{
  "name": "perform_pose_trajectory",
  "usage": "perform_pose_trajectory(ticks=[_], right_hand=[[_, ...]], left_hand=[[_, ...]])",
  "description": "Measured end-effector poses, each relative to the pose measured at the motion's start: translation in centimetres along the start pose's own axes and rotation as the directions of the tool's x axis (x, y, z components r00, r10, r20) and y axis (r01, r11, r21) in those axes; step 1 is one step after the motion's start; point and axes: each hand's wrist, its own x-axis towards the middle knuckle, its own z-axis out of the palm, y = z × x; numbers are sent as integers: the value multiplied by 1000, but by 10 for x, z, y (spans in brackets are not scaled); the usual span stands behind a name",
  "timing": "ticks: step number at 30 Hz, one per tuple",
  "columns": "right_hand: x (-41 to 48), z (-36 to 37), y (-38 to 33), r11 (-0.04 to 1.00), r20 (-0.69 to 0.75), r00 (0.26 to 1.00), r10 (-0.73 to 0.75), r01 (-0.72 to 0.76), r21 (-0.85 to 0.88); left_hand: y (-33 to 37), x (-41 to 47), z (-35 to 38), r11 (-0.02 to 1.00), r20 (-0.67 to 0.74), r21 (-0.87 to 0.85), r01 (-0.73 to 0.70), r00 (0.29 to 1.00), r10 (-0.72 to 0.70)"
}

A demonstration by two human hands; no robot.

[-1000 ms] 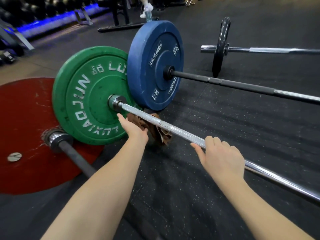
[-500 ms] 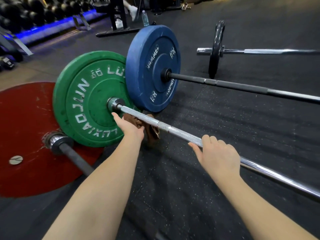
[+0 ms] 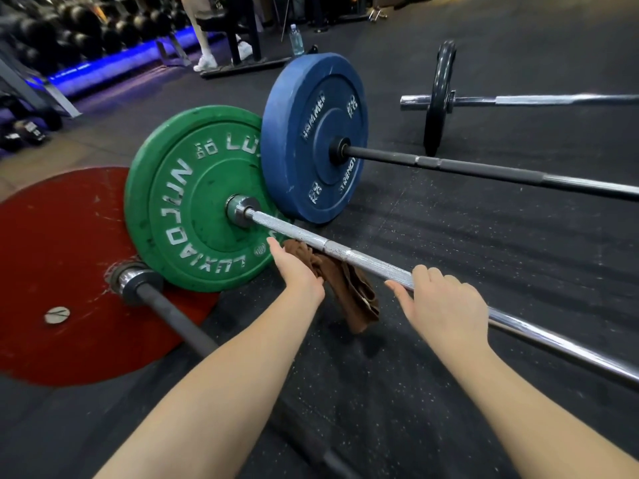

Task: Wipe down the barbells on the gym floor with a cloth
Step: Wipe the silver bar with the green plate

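Note:
A silver barbell bar point(image 3: 366, 259) runs from a green plate point(image 3: 193, 198) down to the right. My left hand point(image 3: 297, 271) holds a brown cloth point(image 3: 349, 292) just under the bar, close to the plate; the cloth's loose end hangs toward the floor. My right hand point(image 3: 446, 305) grips the same bar further right, fingers curled over it. A black bar point(image 3: 484, 169) with a blue plate point(image 3: 311, 136) lies behind. A dark bar point(image 3: 173, 314) with a red plate point(image 3: 52, 271) lies to the left.
A fourth barbell point(image 3: 539, 99) with a thin black plate point(image 3: 437, 98) lies at the far right. A bench frame, a water bottle point(image 3: 296, 39) and a person's legs point(image 3: 204, 39) stand at the back. Dumbbell racks point(image 3: 69, 32) line the far left. Black rubber floor point(image 3: 449, 392) surrounds the bars.
My left hand and the cloth slid along the silver bar toward the green plate and then a little back to the right. My right hand stayed on the bar.

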Motion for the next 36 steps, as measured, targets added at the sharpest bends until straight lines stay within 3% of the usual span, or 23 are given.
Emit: perform_pose_trajectory(ticks=[9,24,36], right_hand=[[-1,7,1,1000,-2,1000,-4,4,-23],[0,-5,-1,1000,52,999,-16,17,-11],[0,3,0,999,91,996,-18,22,-34]], left_hand=[[16,52,-5,996,-104,-70,-57,993,50],[-7,-30,-1,1000,-11,11,2,1000,-2],[11,-6,16,994,-124,-76,-79,990,69]])
